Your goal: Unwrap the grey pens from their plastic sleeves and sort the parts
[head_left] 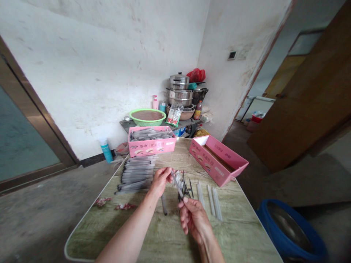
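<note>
A slim grey pen [177,185] slants between my two hands above the table. My left hand [162,179] pinches its upper end, and the fingers of my right hand [194,215] are closed on its lower end. Below them lie black pen parts [188,190] beside some whitish pieces, partly hidden by my hands. Another dark-tipped pen [163,205] rests by my left wrist. Left of that hand is a stack of grey pens [138,173] with black ends. Several clear, pale tubes [216,204] lie to the right of my right hand.
A pink box [152,149] full of pens stands at the table's back left. A second pink box [212,166] sits at the back right, its brown bottom showing. Behind are a green basin [147,122] and stacked steel pots [180,95]. A blue tub [290,233] stands right.
</note>
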Demonstrator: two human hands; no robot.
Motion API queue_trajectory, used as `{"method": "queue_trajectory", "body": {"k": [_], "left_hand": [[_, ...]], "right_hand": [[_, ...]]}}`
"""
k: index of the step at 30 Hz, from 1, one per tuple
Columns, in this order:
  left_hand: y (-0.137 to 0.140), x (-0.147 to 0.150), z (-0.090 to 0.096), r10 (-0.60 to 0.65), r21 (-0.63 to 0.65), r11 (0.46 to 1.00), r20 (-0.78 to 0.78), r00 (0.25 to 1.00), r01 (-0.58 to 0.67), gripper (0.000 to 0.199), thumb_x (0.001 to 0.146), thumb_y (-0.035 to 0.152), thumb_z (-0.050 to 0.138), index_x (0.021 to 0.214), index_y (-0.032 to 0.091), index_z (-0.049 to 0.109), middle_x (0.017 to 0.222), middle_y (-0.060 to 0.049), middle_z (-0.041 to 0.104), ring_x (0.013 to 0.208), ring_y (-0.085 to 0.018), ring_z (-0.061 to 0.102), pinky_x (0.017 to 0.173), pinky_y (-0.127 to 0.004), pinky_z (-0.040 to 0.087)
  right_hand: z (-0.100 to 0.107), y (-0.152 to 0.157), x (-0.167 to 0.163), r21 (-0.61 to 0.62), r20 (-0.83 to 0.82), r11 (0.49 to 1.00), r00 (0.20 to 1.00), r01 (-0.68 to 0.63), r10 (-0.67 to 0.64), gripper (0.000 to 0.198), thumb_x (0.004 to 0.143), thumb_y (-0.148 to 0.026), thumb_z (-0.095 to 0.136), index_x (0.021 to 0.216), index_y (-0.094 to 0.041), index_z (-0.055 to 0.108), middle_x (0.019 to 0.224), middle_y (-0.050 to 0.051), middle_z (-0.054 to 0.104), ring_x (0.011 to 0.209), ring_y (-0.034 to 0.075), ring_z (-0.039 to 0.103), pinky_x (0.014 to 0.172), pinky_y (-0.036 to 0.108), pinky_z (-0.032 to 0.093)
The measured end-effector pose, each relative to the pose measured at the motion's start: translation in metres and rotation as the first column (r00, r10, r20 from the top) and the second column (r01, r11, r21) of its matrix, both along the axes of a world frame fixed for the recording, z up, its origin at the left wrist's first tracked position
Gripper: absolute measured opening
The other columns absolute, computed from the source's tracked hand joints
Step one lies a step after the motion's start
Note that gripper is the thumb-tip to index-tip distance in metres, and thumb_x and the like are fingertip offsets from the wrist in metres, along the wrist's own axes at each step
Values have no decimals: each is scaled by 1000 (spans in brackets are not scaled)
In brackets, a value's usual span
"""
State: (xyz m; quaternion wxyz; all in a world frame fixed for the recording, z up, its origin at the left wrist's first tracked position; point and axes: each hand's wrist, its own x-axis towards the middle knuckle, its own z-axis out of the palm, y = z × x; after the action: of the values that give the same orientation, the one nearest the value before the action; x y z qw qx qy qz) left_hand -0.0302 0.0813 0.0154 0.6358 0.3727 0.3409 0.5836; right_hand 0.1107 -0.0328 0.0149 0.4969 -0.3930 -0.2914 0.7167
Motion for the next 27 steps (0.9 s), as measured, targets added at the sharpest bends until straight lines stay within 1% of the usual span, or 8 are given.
{"method": "queue_trajectory", "body": {"k": [4,6,8,12,14,19,23,27], "left_hand": [[0,0,3,32,-22,999,-1,999,-32,39,63,45,77,72,9,68,55,0,57,43,-4,45,39,-15,34],[0,0,4,37,-24,999,-1,999,-37,39,62,45,77,71,9,68,54,0,57,42,-4,44,39,-15,34],[0,0,5,39,-20,999,6,999,-39,38,62,44,77,71,9,67,53,1,56,43,-5,44,39,-15,34],[1,-1,3,35,-9,999,18,999,-35,37,64,44,77,72,9,67,53,1,56,43,-5,44,40,-15,35],[1,-1,2,31,-11,999,10,999,-31,37,64,44,76,73,9,67,53,1,56,43,-5,45,40,-15,35],[2,0,-1,26,-6,1000,3,1000,-26,37,66,44,75,74,9,67,54,1,56,43,-5,45,40,-15,36],[1,0,1,25,-7,1000,2,1000,-25,36,65,44,76,73,10,67,53,1,56,43,-5,45,40,-15,36],[1,-1,2,30,-15,999,7,1000,-30,36,64,44,76,73,10,67,52,1,55,43,-5,45,40,-15,36]], "right_hand": [[-1,1,-3,104,188,994,981,24,-43,43,73,-54,67,70,-13,57,42,1,58,26,11,48,22,16,34],[-1,1,-4,172,321,984,941,55,-109,43,72,-53,69,64,-15,53,41,0,58,26,9,47,23,15,33],[-2,1,-4,203,393,976,906,85,-161,44,69,-53,71,62,-16,49,42,0,58,27,9,48,24,15,33],[-3,2,-5,133,359,990,929,44,-90,51,75,-65,57,72,-14,54,47,3,62,30,13,53,24,17,35],[-5,1,-6,124,318,992,946,18,-57,54,78,-67,53,76,-13,56,47,4,62,30,13,53,24,18,36],[-6,-1,-5,149,280,986,953,74,-114,46,75,-59,62,70,-15,53,43,2,59,28,11,50,24,17,35],[-4,1,-3,162,305,976,933,146,-190,44,67,-52,73,63,-17,47,45,0,60,29,10,50,25,16,35],[-2,1,-5,106,279,991,955,75,-103,49,74,-62,62,75,-13,56,48,3,62,30,12,52,24,17,34]]}}
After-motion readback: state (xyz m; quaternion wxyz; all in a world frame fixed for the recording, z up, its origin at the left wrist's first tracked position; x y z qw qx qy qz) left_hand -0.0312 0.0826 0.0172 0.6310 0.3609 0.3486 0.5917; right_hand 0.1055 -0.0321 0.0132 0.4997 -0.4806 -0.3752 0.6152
